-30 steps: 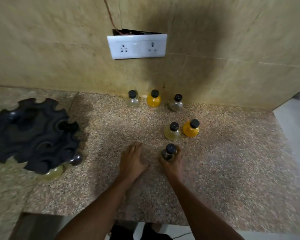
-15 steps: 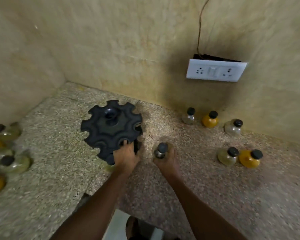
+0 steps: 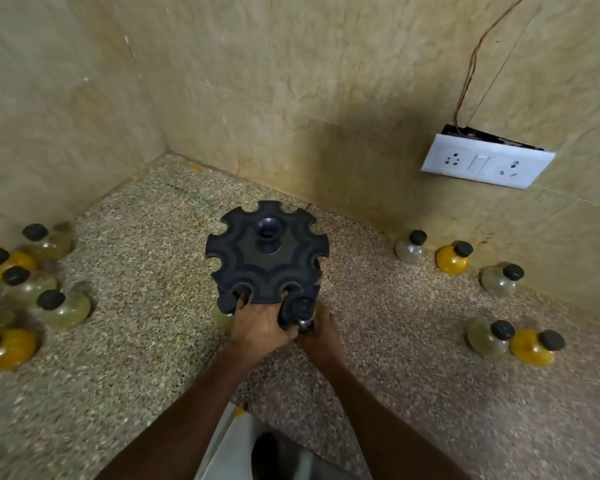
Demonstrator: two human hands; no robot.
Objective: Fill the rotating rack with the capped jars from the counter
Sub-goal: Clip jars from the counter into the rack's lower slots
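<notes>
left hand (image 3: 258,325): fingers curled, gripping | right hand (image 3: 321,332): closed in a grip, tucked right against the left | both forearms stretched forward

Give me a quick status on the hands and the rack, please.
Left hand gripping rack rim. Right hand seating a capped jar in front slot. One jar already racked beside it. Nothing in the way.

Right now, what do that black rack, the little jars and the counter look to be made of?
The rack looks like moulded black plastic: matte, uniform, smoothly scalloped edges. The jars, such as this one, seem to be clear glass or hard plastic, since the contents show through; which one, I cannot tell. Their caps look like matte black plastic. The counter appears to be speckled stone, granite or terrazzo, with a dull polish.
</notes>
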